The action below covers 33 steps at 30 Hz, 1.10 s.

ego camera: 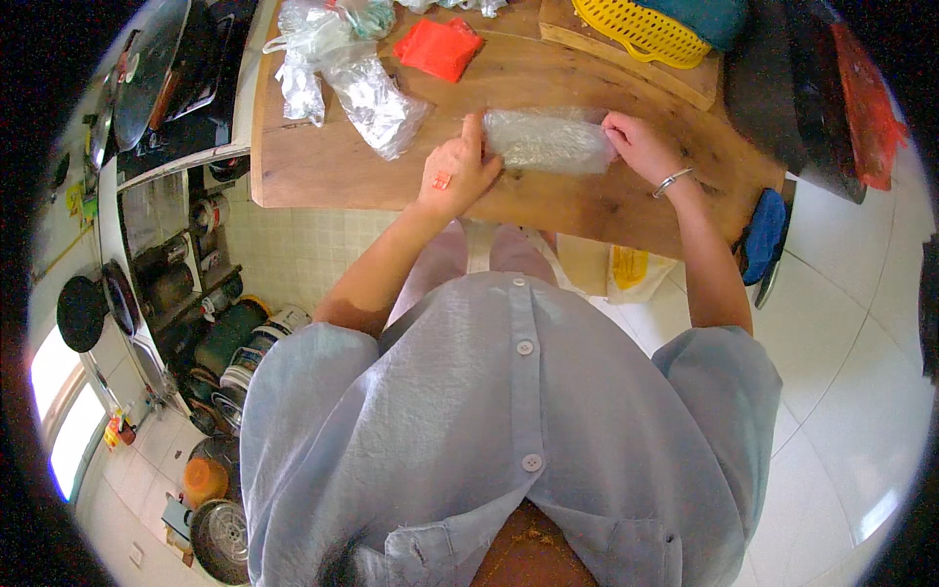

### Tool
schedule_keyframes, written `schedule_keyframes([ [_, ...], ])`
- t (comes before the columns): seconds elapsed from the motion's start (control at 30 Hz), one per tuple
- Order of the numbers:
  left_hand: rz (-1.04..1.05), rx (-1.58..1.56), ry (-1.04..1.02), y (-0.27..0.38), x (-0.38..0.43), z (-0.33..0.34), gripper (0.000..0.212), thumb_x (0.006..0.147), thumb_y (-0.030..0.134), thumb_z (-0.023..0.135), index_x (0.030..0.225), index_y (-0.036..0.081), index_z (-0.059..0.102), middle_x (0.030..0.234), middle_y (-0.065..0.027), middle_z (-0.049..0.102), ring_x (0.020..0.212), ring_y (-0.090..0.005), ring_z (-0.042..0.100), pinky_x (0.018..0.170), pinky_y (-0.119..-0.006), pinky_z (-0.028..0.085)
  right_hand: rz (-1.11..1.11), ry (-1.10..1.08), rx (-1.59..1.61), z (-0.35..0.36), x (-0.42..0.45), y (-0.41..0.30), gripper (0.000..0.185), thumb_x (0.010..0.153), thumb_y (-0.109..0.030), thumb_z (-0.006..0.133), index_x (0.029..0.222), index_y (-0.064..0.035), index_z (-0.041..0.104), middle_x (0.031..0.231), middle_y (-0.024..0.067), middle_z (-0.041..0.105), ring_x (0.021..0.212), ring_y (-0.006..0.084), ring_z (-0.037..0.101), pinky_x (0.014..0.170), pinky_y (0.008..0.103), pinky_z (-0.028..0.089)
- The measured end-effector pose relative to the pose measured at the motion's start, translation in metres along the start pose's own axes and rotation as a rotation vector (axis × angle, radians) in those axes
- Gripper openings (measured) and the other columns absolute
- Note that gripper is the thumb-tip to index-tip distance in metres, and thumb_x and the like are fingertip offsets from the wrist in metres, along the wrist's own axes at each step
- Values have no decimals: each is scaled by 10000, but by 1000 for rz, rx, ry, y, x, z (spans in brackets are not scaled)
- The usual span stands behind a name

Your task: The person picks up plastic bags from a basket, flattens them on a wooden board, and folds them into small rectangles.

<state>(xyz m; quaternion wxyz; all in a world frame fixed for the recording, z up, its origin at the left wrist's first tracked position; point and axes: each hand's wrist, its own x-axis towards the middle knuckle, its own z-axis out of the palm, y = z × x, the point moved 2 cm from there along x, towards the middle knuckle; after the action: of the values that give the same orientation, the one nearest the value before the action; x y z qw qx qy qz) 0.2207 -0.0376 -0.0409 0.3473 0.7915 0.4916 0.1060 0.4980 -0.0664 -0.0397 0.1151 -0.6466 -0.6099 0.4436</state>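
A flattened strip of clear plastic bag lies across the wooden table in front of me, slightly blurred. My right hand pinches its right end between thumb and bent fingers; a silver bangle circles that wrist. At the left end of the strip is my left hand, palm down, index finger stretched out and thumb spread apart. Its other fingers are hard to make out. A small red tag is on the back of this hand. Left of it rests a crumpled pile of clear plastic bags, and a folded red plastic bag sits beyond.
The wooden table has a curved-looking front edge near my legs. A yellow plastic basket stands on a wooden board at the far right. Blue cloth-like material hangs at the right edge. Left are a stove and shelves with pots.
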Motion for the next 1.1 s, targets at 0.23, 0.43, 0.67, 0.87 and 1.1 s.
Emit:
schedule_keyframes([
  [0.23, 531, 75, 241, 37, -3, -13, 326, 672, 14, 575, 995, 58, 566, 1059, -106, 537, 925, -304, 503, 806, -407, 411, -191, 111, -440, -14, 2, -40, 109, 868, -134, 472, 886, -51, 541, 807, 166, 604, 729, 332, 591, 639, 407, 462],
  [0.43, 634, 82, 177, 35, 5, 11, 399, 670, 7, 575, 1065, 57, 565, 1199, -65, 511, 1077, -276, 475, 906, -393, 391, -265, 139, -492, -13, 15, -35, 119, 867, -160, 483, 874, -55, 539, 796, 160, 606, 758, 340, 583, 673, 420, 462],
  [0.67, 593, 174, 154, 27, 6, 29, 395, 712, 33, 573, 1106, 49, 553, 1254, -83, 480, 1143, -276, 443, 957, -400, 364, -210, 198, -508, -5, 15, -37, 116, 861, -104, 490, 960, -65, 537, 990, 139, 582, 888, 337, 563, 747, 404, 462],
  [0.87, 517, 168, 133, 17, 3, 26, 389, 722, 41, 574, 1110, 41, 550, 1256, -94, 476, 1142, -288, 442, 966, -407, 357, -477, 558, -58, 82, -2, -91, 369, 826, -42, 485, 1190, 3, 449, 1241, 173, 462, 1178, 323, 424, 1003, 398, 330],
  [1.1, 554, 188, 121, 22, 11, 23, 441, 733, 40, 562, 1170, 35, 505, 1264, -100, 470, 1174, -277, 430, 1000, -420, 338, -178, 650, -455, 67, 10, -36, 506, 839, -126, 530, 1297, 3, 356, 1386, 163, 325, 1312, 304, 261, 1069, 446, 220],
])
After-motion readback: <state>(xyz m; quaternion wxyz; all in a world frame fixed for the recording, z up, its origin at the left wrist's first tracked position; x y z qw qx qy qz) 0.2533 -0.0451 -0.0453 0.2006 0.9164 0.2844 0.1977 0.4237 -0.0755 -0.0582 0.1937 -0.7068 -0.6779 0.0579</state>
